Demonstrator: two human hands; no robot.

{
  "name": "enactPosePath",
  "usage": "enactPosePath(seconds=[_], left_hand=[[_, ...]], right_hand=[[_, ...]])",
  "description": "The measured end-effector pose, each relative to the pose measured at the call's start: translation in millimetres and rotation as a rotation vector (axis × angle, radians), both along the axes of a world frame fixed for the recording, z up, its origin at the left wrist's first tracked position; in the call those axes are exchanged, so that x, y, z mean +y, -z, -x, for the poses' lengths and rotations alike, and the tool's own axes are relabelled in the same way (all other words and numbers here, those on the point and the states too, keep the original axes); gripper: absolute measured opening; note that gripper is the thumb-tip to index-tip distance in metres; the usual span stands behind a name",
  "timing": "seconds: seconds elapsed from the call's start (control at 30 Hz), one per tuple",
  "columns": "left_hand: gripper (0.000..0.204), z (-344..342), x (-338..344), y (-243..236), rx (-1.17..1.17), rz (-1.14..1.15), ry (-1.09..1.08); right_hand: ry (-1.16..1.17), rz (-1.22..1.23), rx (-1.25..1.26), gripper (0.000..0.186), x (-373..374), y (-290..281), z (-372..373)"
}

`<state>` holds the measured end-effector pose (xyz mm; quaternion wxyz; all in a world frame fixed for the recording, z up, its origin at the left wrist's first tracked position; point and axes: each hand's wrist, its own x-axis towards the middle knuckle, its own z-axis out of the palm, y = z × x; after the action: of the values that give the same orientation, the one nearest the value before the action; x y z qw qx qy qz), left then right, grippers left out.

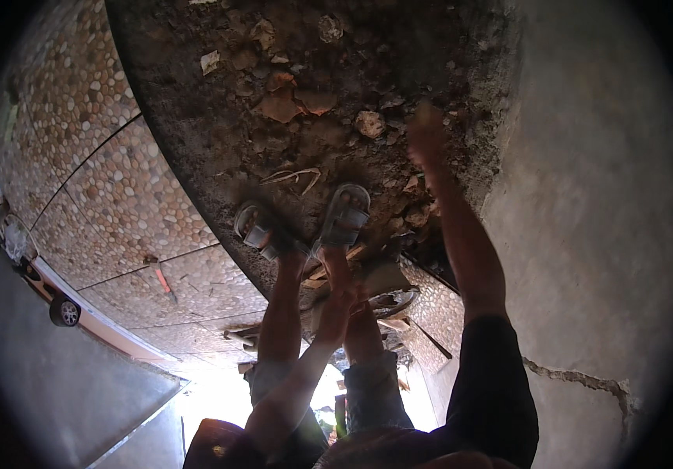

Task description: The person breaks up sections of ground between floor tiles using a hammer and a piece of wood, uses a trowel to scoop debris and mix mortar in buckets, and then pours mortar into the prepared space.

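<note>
My right hand (428, 139) reaches forward over dark soil (336, 148) strewn with rubble, close to the grey wall. It is smeared by motion, so its fingers and anything in them cannot be made out. Against my right shin rests my left hand (343, 301), its fingers dim and hard to separate. Left of the right hand lies a pale round stone (370, 123), and farther left are orange-brown broken pieces (282, 103). My feet, in strapped sandals, the left sandal (257, 228) and the right sandal (345, 213), stand on the soil.
A smooth grey wall (594, 180) with a jagged crack (579, 378) rises on the right. Pebble-patterned tiles (129, 176) border the soil on the left, with a red-handled tool (165, 280) on them. A pale strip (297, 178) curls before my feet. A wheel (64, 310) shows far left.
</note>
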<state>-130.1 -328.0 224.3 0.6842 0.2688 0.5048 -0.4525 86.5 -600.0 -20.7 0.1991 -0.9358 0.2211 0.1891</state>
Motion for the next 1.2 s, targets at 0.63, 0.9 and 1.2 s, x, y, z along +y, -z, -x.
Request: enactPosePath(seconds=[0.63,0.9,1.2], left_hand=[[0.041,-1,0,4,-0.035,0.027,-0.008],[0.038,-9,11,3,-0.063,0.022,-0.056],[0.039,8,6,1,0.000,0.046,-0.080]], right_hand=[[1.004,-0.519,0.068,0.054,41,-38,87],[0.004,0.084,0.006,0.046,-17,-46,48],[0.335,-0.072,0.105,0.029,15,-37,97]])
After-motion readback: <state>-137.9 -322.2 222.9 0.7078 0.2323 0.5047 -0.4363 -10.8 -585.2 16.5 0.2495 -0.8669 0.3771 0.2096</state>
